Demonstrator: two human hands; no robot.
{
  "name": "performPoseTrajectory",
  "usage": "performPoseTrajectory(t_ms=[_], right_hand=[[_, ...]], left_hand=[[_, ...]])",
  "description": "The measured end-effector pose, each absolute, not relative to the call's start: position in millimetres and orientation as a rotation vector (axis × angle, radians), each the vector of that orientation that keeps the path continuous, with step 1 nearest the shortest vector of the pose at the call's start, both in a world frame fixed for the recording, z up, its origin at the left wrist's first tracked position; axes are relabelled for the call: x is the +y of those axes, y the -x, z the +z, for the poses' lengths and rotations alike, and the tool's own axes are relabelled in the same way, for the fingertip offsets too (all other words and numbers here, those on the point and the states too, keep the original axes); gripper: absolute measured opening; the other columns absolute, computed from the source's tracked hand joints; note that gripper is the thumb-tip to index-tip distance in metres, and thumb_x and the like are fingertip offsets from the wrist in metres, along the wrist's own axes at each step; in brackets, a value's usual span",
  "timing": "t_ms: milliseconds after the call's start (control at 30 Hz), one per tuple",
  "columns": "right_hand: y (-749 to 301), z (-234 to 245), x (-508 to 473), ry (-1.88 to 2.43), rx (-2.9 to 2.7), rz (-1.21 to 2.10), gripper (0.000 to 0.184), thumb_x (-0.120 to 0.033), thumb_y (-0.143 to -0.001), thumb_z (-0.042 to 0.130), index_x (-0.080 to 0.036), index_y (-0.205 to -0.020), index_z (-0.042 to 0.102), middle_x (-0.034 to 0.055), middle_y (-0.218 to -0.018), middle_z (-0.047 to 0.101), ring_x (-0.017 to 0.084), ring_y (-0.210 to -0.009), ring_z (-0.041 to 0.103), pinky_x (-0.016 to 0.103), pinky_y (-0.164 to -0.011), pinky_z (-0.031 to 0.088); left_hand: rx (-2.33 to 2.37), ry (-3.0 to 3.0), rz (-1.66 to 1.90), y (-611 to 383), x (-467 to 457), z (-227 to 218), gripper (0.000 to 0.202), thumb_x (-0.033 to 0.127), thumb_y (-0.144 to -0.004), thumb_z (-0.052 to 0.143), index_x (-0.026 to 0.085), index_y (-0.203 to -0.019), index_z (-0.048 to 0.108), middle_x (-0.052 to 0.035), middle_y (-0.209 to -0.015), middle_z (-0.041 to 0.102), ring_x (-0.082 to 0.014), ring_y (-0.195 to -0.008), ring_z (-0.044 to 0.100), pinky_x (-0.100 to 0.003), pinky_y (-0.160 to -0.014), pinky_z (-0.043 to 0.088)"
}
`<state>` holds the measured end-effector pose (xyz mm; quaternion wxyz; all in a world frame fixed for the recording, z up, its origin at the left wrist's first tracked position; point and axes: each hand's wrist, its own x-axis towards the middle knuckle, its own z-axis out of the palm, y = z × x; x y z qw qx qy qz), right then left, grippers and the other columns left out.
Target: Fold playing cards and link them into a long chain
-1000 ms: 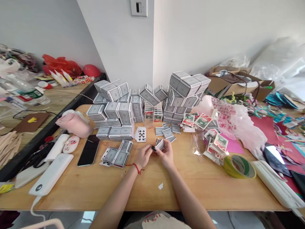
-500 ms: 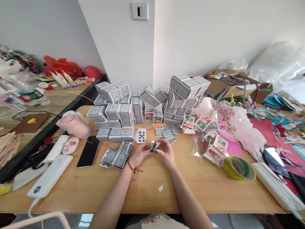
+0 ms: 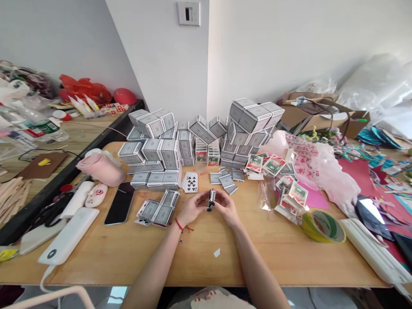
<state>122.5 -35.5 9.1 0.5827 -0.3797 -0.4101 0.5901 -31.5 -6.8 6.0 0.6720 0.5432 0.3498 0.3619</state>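
Fingers of the left hand [image 3: 192, 208] and right hand [image 3: 227, 209] clamp a small card stack [image 3: 211, 198]. Just beyond the fingers lies a face-up spades card [image 3: 191, 182].

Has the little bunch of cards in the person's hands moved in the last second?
Yes, slightly: the held cards edged left, nearer the face-up spades card, and now stand squared upright.

Head camera – looks forward-down across wooden table [image 3: 128, 253], near – single view.
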Motion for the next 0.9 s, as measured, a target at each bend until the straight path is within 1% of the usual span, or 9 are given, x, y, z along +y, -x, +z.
performPoseTrajectory(t_ms=[200,367,533,633,700,767,833,900], right_hand=[[-124,8,-36,0.889,-0.941,1.387,0.049,-0.038,-0.060,0.071,-0.023,-0.105,0.056,0.0055,-0.106,0.060,0.023,-0.099,0.054,0.039,-0.089,0.041],[-123,9,-37,0.846,-0.920,1.432,0.049,-0.033,-0.060,0.072,-0.024,-0.106,0.056,0.0048,-0.106,0.059,0.022,-0.100,0.054,0.038,-0.090,0.040],[-124,6,-36,0.822,-0.921,1.482,0.054,-0.030,-0.058,0.073,-0.024,-0.109,0.055,0.0047,-0.107,0.060,0.022,-0.101,0.053,0.038,-0.091,0.038],[-126,3,-34,0.847,-0.909,1.512,0.055,-0.032,-0.060,0.071,-0.023,-0.112,0.055,0.0055,-0.110,0.059,0.022,-0.102,0.052,0.037,-0.090,0.039],[-127,0,-34,0.884,-0.882,1.512,0.050,-0.036,-0.065,0.067,-0.022,-0.111,0.056,0.0050,-0.110,0.060,0.022,-0.103,0.052,0.036,-0.089,0.039],[-126,-3,-33,0.942,-0.876,1.508,0.042,-0.041,-0.069,0.062,-0.021,-0.106,0.060,0.0042,-0.106,0.062,0.022,-0.101,0.053,0.035,-0.087,0.040],[-124,-5,-33,1.013,-0.909,1.491,0.037,-0.045,-0.071,0.058,-0.019,-0.096,0.065,0.0034,-0.093,0.065,0.022,-0.093,0.056,0.034,-0.081,0.044],[-123,-7,-32,1.065,-0.958,1.469,0.036,-0.049,-0.070,0.057,-0.018,-0.085,0.068,0.0027,-0.079,0.066,0.021,-0.083,0.058,0.033,-0.074,0.046]], left_hand=[[0.734,-1.222,0.813,31,-5,2,0.053,0.012,-0.061,0.067,0.018,-0.110,0.049,-0.0123,-0.126,0.048,-0.0231,-0.112,0.048,-0.041,-0.092,0.043],[0.744,-1.270,0.826,28,-7,0,0.052,0.011,-0.063,0.066,0.018,-0.111,0.048,-0.0132,-0.124,0.049,-0.0232,-0.114,0.047,-0.041,-0.092,0.043],[0.813,-1.389,0.915,25,-14,0,0.050,0.012,-0.067,0.063,0.017,-0.114,0.046,-0.0136,-0.122,0.050,-0.0218,-0.111,0.050,-0.040,-0.091,0.044],[0.920,-1.522,0.976,23,-19,0,0.050,0.013,-0.068,0.062,0.017,-0.115,0.045,-0.0132,-0.120,0.051,-0.0209,-0.107,0.052,-0.039,-0.090,0.045],[1.000,-1.629,1.013,23,-21,-1,0.051,0.013,-0.068,0.061,0.018,-0.116,0.044,-0.0124,-0.120,0.051,-0.0207,-0.106,0.053,-0.039,-0.090,0.045],[1.064,-1.731,1.045,22,-22,-3,0.051,0.013,-0.069,0.060,0.019,-0.117,0.043,-0.0115,-0.120,0.050,-0.0206,-0.107,0.052,-0.040,-0.090,0.045],[1.126,-1.819,1.064,22,-23,-6,0.052,0.012,-0.069,0.058,0.020,-0.118,0.041,-0.0109,-0.120,0.050,-0.0210,-0.109,0.051,-0.041,-0.090,0.045],[1.184,-1.898,1.059,22,-23,-8,0.053,0.011,-0.069,0.057,0.021,-0.119,0.040,-0.0105,-0.120,0.049,-0.0215,-0.111,0.049,-0.042,-0.091,0.044]])
